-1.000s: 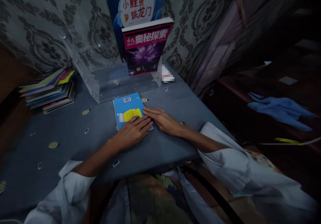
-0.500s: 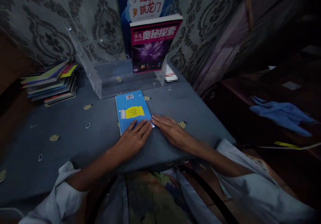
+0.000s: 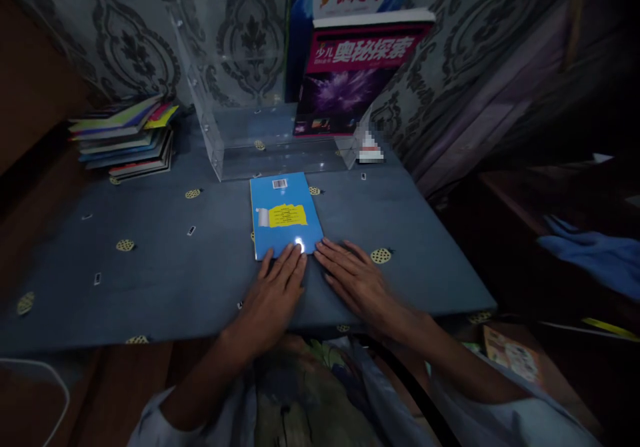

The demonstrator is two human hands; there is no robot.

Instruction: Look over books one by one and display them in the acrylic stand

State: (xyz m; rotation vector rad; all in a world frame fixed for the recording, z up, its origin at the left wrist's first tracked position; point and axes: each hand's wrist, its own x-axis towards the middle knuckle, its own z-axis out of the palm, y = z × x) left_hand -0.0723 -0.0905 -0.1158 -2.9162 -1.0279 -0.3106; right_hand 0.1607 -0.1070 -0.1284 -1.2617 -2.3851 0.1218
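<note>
A blue book [image 3: 283,197] with a barcode and a yellow patch on its cover lies flat on the grey-blue tablecloth [image 3: 210,287]. My left hand [image 3: 277,283] rests palm down at the book's near edge, fingertips touching the cover, fingers stretched out. At the near right corner of the book is my right hand [image 3: 355,273], its fingers extended and lying flat, their tips at or beside the corner. Neither hand grips anything.
Behind the book stands a clear plastic rack [image 3: 215,147] holding a purple-and-black book [image 3: 345,90]. A larger blue book [image 3: 305,0] leans behind it. Several books are stacked [image 3: 130,140] at the left. A blue cloth [image 3: 590,253] lies at the right.
The camera view has shifted. My left hand has slid back off most of the cover to its near edge. My right hand stays near the corner, and the book lies straighter in view.
</note>
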